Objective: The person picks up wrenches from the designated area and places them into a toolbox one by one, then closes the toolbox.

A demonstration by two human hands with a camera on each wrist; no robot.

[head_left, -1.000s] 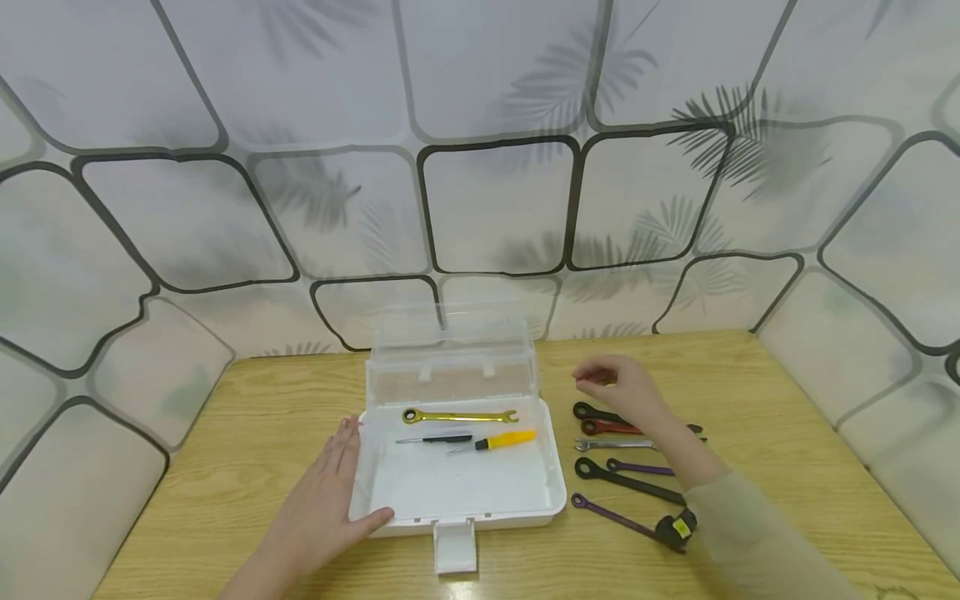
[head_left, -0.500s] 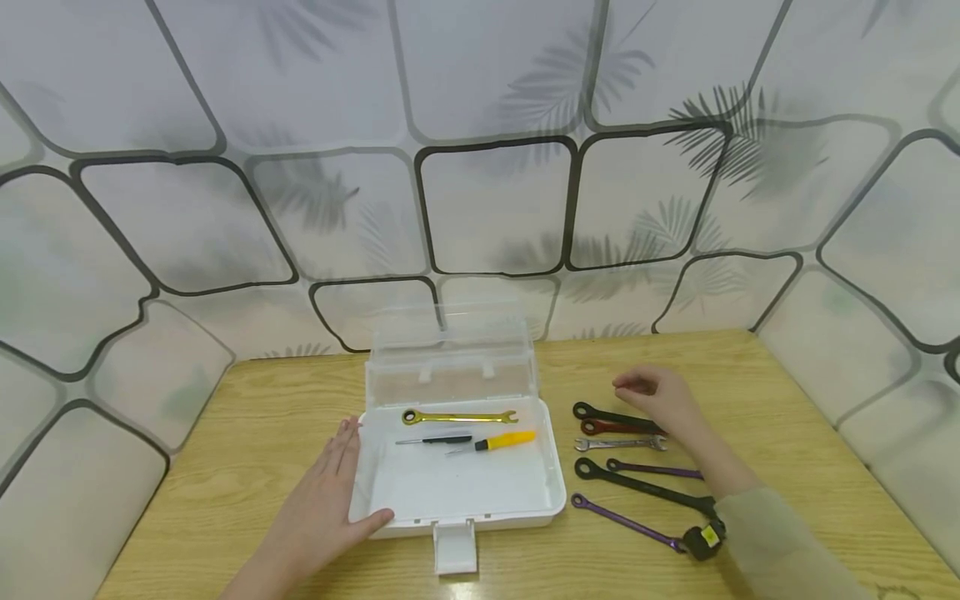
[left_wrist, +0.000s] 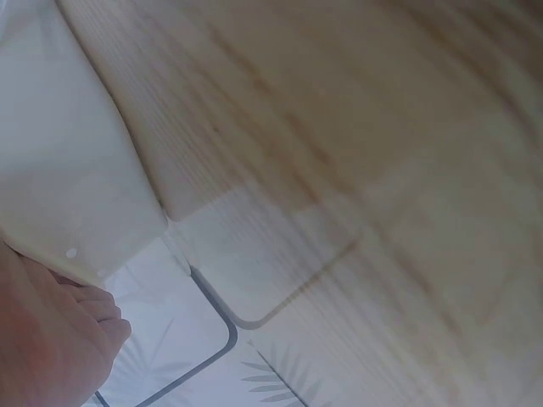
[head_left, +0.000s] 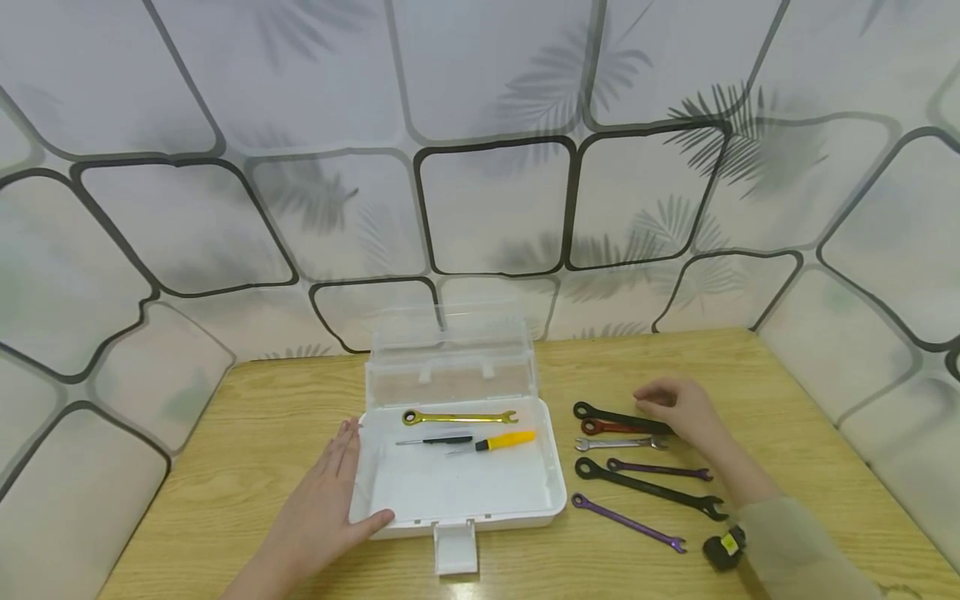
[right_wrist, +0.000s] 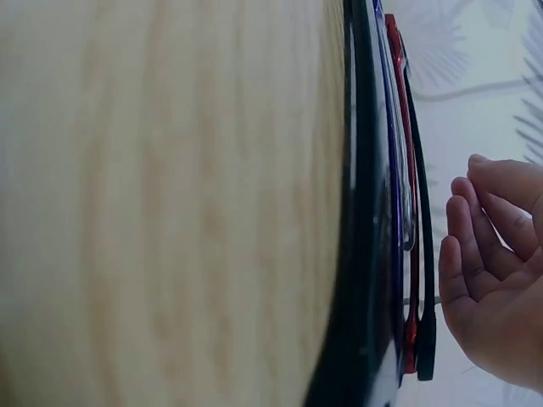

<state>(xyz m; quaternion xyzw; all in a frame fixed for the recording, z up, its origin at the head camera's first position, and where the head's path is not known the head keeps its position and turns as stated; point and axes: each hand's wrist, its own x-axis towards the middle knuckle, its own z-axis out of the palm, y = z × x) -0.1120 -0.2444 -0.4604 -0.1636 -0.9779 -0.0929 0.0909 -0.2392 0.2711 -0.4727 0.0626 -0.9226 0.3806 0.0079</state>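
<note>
My left hand (head_left: 315, 500) lies along the left side of a white toolbox (head_left: 457, 496), fingers straight, with the thumb over its front rim. In the left wrist view that hand (left_wrist: 55, 339) shows at the lower left. Inside the box lie a gold ratchet wrench (head_left: 459, 417), a black-handled screwdriver (head_left: 450, 439) and a yellow-handled screwdriver (head_left: 512, 439). Over the right end of the farthest black wrench (head_left: 611, 416) is my right hand (head_left: 690, 417). Its fingers bend loosely and hold nothing in the right wrist view. A red wrench (head_left: 618, 427) lies just nearer than that black one.
Below these, a silver wrench (head_left: 621, 444), a purple wrench (head_left: 656, 470), a larger black wrench (head_left: 648, 488) and another purple wrench (head_left: 628, 523) lie on the wooden table. A black tape measure (head_left: 724, 548) sits by my right sleeve. The toolbox's clear lid (head_left: 450, 332) stands raised behind.
My right hand has moved right and toward me, from beside the box to the black wrench's end, uncovering the wrenches and tape measure. The left hand stays put.
</note>
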